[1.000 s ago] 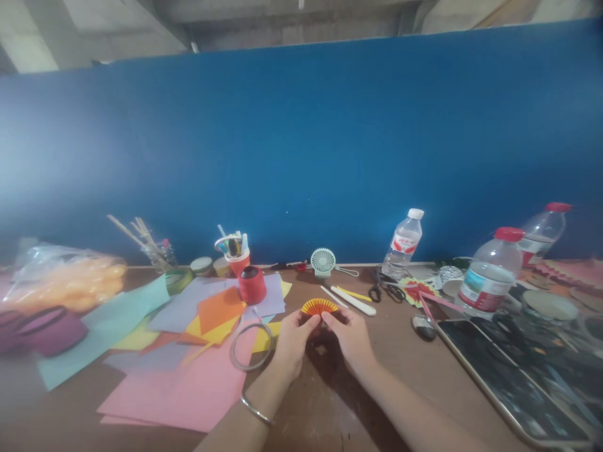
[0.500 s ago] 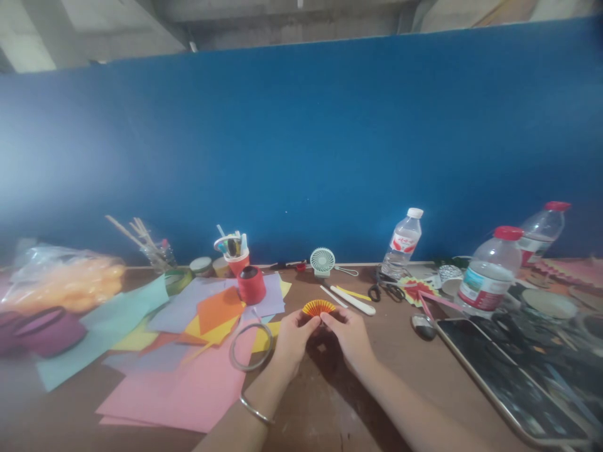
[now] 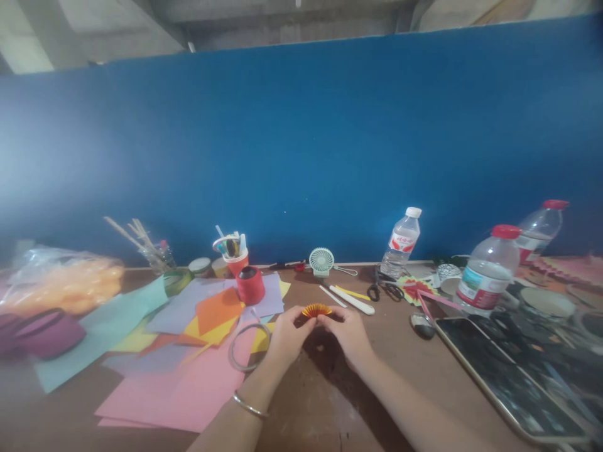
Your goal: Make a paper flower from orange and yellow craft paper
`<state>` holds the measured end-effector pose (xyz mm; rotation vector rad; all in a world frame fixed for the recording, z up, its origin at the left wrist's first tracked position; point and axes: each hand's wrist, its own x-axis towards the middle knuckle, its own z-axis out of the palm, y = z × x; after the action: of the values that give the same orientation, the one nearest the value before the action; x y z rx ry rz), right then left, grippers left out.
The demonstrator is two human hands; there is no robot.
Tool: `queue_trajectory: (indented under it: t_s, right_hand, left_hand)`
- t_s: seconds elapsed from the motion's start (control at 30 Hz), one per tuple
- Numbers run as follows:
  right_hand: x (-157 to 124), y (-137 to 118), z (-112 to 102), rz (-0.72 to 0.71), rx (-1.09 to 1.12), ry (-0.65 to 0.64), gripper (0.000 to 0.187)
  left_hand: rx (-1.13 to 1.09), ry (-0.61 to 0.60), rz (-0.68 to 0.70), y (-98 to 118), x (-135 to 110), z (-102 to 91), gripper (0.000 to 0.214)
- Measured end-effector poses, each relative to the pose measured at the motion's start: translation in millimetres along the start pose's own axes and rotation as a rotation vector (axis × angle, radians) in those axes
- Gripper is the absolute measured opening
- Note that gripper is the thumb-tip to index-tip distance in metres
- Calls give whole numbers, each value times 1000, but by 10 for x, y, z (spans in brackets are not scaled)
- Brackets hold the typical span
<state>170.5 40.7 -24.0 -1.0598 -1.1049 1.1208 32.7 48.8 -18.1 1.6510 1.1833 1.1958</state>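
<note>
A small pleated paper fan [image 3: 316, 309], orange with a yellow edge, is spread in an arc just above the brown table [image 3: 391, 383]. My left hand [image 3: 287, 336] pinches its left end and my right hand [image 3: 347, 333] pinches its right end. Both hands are closed on the paper, thumbs meeting near the middle. A thin bangle sits on my left wrist. A clear tape ring [image 3: 249, 346] lies on the table just left of my left hand.
Coloured paper sheets [image 3: 188, 389] cover the left of the table, with a red tape roll [image 3: 250, 285] and a cup of pens [image 3: 232, 251] behind. Scissors [image 3: 378, 287], a small fan [image 3: 321, 261], water bottles [image 3: 487, 270] and a glossy tray [image 3: 499, 376] stand to the right. A blue partition closes the back.
Both hands with the pleated paper have shifted slightly, and the paper arc looks a little smaller and lower. Nothing else has moved.
</note>
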Motion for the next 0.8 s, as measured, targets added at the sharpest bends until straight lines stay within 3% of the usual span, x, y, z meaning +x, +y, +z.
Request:
queue_trajectory:
  t_s: [0.23,0.8]
  right_hand:
    - [-2,58,24,-36,85,51,25]
    - [-5,113,3,-134,-35,76,24]
  left_hand:
    - [76,38,63,45,-15,0,15]
    - [196,14,150,90,-26,-2,11]
